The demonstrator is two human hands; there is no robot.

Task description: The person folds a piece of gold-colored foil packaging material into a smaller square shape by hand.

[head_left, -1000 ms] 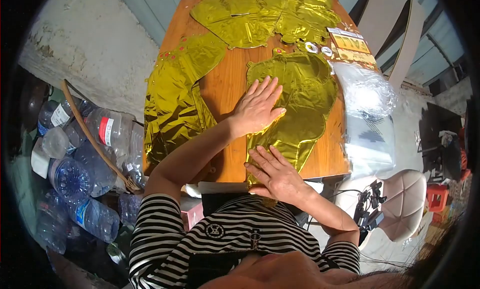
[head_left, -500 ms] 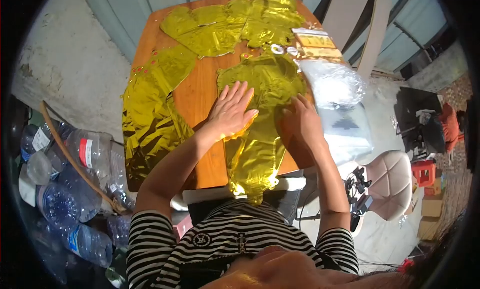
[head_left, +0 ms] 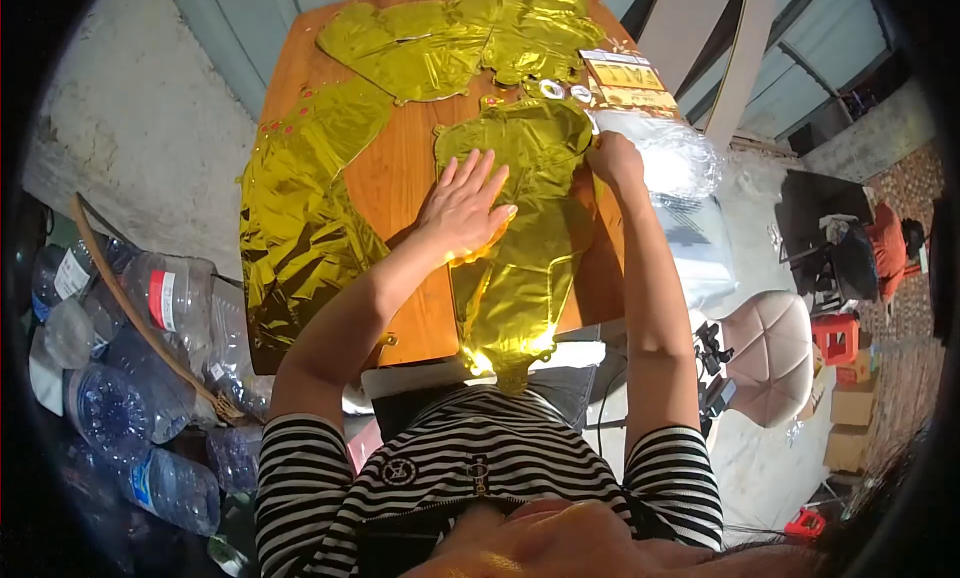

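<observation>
A flat gold foil balloon (head_left: 525, 228) lies lengthwise in front of me, its narrow end hanging over the table's near edge. My left hand (head_left: 465, 203) rests palm down on its left side, fingers stretched out. At the balloon's upper right edge, my right hand (head_left: 614, 160) is closed with the fingers curled in. Whatever those fingertips hold is hidden. Two more gold foil pieces lie nearby: one (head_left: 300, 218) on the left of the table, another (head_left: 440, 43) across the back.
The wooden table (head_left: 410, 323) also carries white rings (head_left: 551, 89), a printed orange packet (head_left: 628, 83) and clear plastic bags (head_left: 680, 163) at the right. Large plastic bottles (head_left: 180, 293) crowd the floor at left. A padded chair (head_left: 768, 358) stands at right.
My right hand has moved up and off the foil's middle to its upper right edge, fingers now curled. The left hand stays flat in nearly the same place.
</observation>
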